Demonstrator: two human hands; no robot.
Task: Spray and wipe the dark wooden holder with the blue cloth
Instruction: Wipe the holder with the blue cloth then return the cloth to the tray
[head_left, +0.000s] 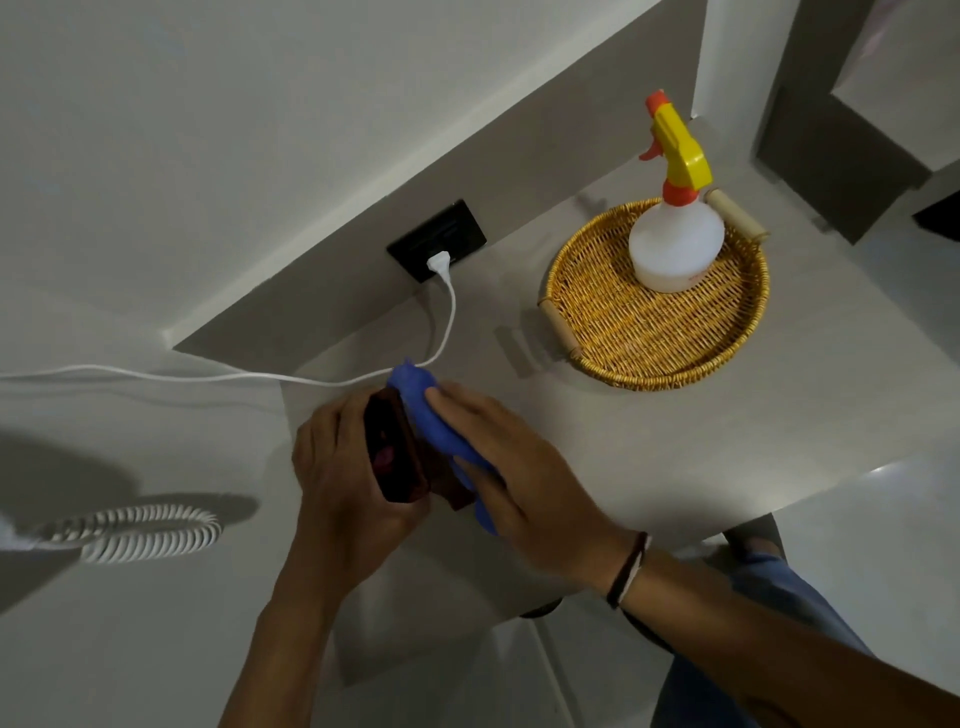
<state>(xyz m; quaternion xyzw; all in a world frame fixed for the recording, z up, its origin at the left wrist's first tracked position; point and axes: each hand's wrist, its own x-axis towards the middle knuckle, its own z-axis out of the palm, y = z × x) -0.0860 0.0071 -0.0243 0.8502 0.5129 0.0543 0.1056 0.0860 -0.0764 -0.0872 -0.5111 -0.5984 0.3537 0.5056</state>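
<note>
The dark wooden holder (396, 453) is a small reddish-brown box held over the near left part of the grey counter. My left hand (340, 467) wraps around its left side and grips it. The blue cloth (434, 421) is pressed against the holder's right side under my right hand (511, 462), whose fingers lie flat on the cloth. Part of the holder is hidden by both hands. A white spray bottle (675, 244) with a yellow and orange trigger head stands upright in a wicker tray, well to the right of and beyond my hands.
The round wicker tray (649, 343) with wooden handles sits on the grey counter (675, 441). A white cable (447, 322) runs from a black wall socket (436, 240) past the cloth and off to the left. A coiled white cord (150, 530) lies lower left.
</note>
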